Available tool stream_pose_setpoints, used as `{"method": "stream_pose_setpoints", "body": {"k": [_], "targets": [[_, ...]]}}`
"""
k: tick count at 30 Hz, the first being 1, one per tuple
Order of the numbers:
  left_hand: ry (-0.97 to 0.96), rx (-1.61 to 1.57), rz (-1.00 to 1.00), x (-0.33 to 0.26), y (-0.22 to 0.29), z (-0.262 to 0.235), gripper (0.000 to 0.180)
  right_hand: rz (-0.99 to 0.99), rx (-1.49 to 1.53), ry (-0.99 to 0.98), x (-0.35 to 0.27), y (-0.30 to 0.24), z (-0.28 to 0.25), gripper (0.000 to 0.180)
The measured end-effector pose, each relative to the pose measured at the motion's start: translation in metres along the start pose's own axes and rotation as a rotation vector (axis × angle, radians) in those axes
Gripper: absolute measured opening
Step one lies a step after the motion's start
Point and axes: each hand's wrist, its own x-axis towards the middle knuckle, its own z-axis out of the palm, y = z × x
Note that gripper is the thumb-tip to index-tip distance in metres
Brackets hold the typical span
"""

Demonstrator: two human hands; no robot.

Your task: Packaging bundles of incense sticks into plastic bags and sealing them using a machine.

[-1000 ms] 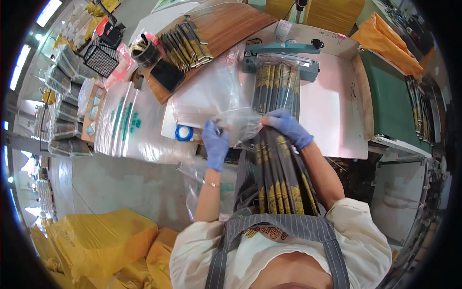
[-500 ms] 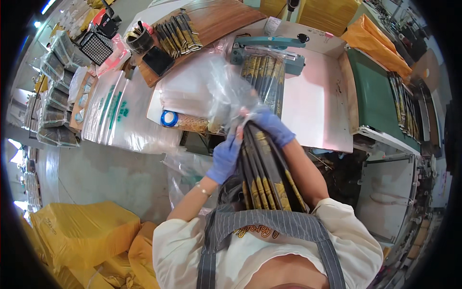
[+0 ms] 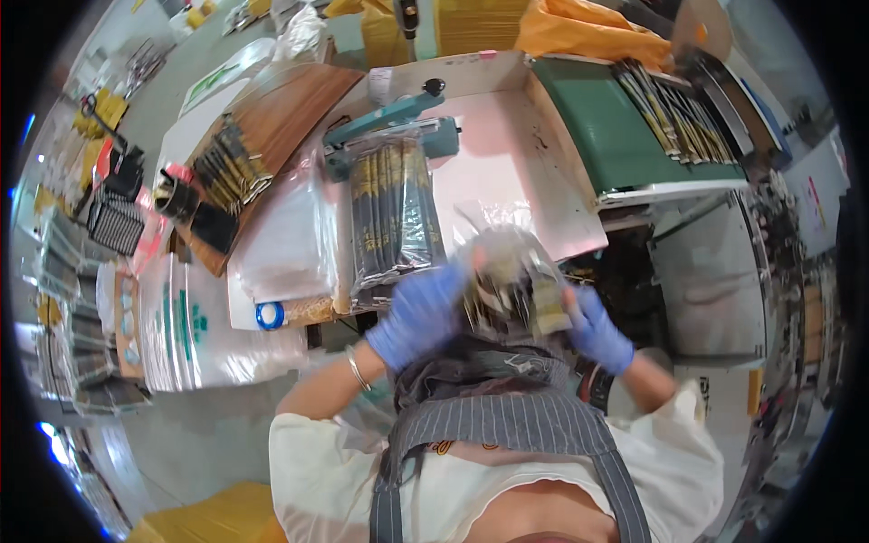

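"Hands first: what were they doing?"

"The left hand (image 3: 416,317) and right hand (image 3: 599,333), both blue-gloved, held a bundle of slim black-and-gold packets (image 3: 520,285) between them, above the lap and just beyond the bib of the pinstriped apron (image 3: 507,421). The left fingers gripped its left side and the right fingers its right, though blur hid exactly where the tips sat."

"Was the bundle bagged?"

"Clear film showed around it, but I couldn't tell whether it enclosed every packet."

"So what did good handling call for?"

"Even pressure from both sides, in my judgement, with the ends brought level. A lopsided squeeze could have pushed a middle packet out of line, and a hard one could have creased the wrappers."

"Was there anything to compare it with?"

"Yes, a bagged row of packets (image 3: 396,208) lay on the bench (image 3: 484,149), side by side, its far end at the teal bag sealer (image 3: 441,138). I'd have matched that flatness."

"And the loose film?"

"Best kept smooth and clear of the fingers, I thought, since a trapped fold could have dragged a packet crooked."
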Motion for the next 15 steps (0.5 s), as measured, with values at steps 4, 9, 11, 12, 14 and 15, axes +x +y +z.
{"method": "stream_pose_setpoints", "body": {"k": [4,9,11,12,14,15], "targets": [[0.161,-0.221,-0.199,0.087,-0.044,-0.056,0.024,-0.647,-0.900,0.126,0.078,-0.076,-0.043,0.010],[0.320,-0.250,-0.232,0.129,-0.047,-0.096,0.008,-0.795,-0.821,0.378,0.094,-0.142,-0.068,0.010],[0.318,-0.516,-0.362,0.132,-0.052,-0.084,0.004,-0.666,-1.150,0.567,0.117,-0.124,-0.079,0.017],[0.325,-0.775,-0.502,0.136,-0.059,-0.082,0.002,-0.688,-1.149,0.556,0.124,-0.134,-0.066,0.017],[0.358,-0.948,-0.407,0.142,-0.032,-0.081,0.004,-0.905,-1.212,0.862,0.105,-0.155,-0.031,0.024],[0.410,-0.866,-0.235,0.146,-0.025,-0.073,0.005,-0.887,-1.220,0.862,0.110,-0.147,-0.023,0.024]]}}
